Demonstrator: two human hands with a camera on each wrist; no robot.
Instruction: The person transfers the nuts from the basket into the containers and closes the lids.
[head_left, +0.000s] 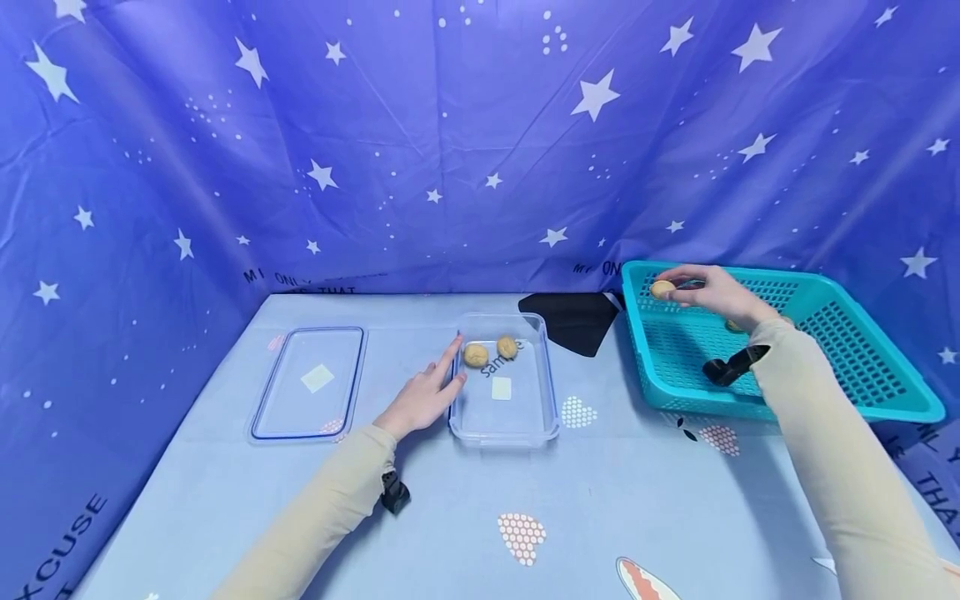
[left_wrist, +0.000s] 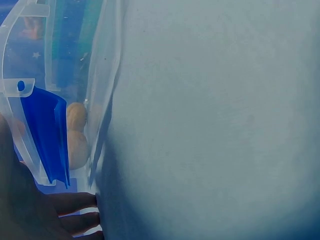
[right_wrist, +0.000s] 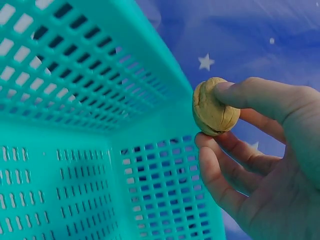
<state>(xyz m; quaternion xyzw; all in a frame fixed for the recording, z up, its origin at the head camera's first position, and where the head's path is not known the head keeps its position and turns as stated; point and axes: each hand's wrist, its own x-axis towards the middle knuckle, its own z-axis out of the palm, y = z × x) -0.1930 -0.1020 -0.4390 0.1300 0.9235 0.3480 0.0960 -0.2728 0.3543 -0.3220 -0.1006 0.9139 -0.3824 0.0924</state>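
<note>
The walnut (head_left: 662, 289) was at the upper right of the head view, above the turquoise basket (head_left: 678, 392), in what looked like the picking step, and your next move likely called for a leftward carry to the clear box (head_left: 517, 421) at centre. Your right hand (head_left: 716, 298) pinched it between thumb and fingertips; your left hand (head_left: 422, 398), fingers spread and grasping nothing, touched the box's left side.

Dark capitals (head_left: 336, 291) on the blue curtain (head_left: 442, 133) read "ONLY", "EXCUSE" and "THAT". Slanted lettering (head_left: 493, 366), seemingly "sample", shows within the clear box (head_left: 502, 437).
</note>
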